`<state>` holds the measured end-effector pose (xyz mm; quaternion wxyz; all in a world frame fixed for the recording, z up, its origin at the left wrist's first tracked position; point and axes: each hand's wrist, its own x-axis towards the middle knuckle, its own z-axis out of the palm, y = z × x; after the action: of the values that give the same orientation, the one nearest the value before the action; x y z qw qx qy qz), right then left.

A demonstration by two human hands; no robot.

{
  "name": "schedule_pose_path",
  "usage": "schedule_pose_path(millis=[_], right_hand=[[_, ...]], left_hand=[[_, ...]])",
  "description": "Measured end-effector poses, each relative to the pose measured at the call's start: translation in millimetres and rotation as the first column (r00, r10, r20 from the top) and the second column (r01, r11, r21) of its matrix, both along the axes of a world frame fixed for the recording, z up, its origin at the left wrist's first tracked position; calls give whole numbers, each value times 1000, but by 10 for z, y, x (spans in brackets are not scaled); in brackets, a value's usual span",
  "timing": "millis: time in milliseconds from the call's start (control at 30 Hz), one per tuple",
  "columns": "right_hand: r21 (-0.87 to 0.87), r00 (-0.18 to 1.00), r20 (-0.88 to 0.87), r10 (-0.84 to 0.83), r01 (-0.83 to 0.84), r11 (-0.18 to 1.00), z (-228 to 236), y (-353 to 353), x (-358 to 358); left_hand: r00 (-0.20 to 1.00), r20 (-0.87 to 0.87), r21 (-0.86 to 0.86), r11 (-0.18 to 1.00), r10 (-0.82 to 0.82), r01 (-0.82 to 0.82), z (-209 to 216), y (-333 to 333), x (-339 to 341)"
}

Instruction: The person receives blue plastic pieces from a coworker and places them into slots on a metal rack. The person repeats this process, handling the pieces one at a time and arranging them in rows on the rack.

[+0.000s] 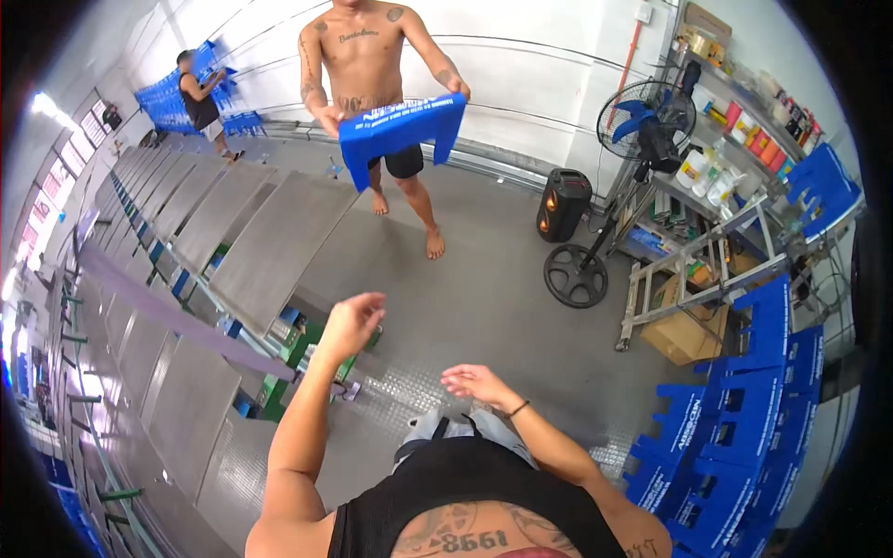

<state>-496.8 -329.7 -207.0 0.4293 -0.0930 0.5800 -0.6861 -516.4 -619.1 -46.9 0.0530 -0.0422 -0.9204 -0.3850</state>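
My left hand is raised over the floor, its fingers loosely bent and apart, with nothing in it. Lower down, in front of my waist, my right hand has its fingers stretched out and is likewise bare; a dark band circles that wrist. Neither hand touches anything. Across from me a person stands facing me, gripping a folded blue panel with white print by its two sides. The panel hangs in the air beyond my hands, its two legs pointing down.
On my left runs a long row of grey flat tables with a pale purple rail. At right stand a fan, a black speaker, a ladder, a cardboard box and stacked blue panels. Another person works far back.
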Motion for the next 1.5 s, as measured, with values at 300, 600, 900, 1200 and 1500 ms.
schedule_pose_path(millis=[300, 600, 900, 1200, 1500], right_hand=[[-610, 851, 476, 223, 136, 781, 480, -1755, -1453], [-778, 790, 613, 34, 595, 202, 603, -3084, -2304], [-618, 467, 477, -745, 781, 94, 576, -1985, -1735], [-429, -372, 421, -828, 722, -542, 209, -417, 2039], [-440, -798, 176, -577, 461, -771, 964, -579, 5566]], left_hand=[[676, -235, -618, 644, -699, 452, 1522, 847, -2699], [586, 644, -762, -347, -492, 546, 823, 2127, -4340], [240, 134, -656, 95, -962, 748, 939, 2030, -4691], [-81, 208, 78, -66, -975, 995, 280, 3512, -1605], [-470, 128, 720, -244, -874, 650, 66, 4640, 2607]])
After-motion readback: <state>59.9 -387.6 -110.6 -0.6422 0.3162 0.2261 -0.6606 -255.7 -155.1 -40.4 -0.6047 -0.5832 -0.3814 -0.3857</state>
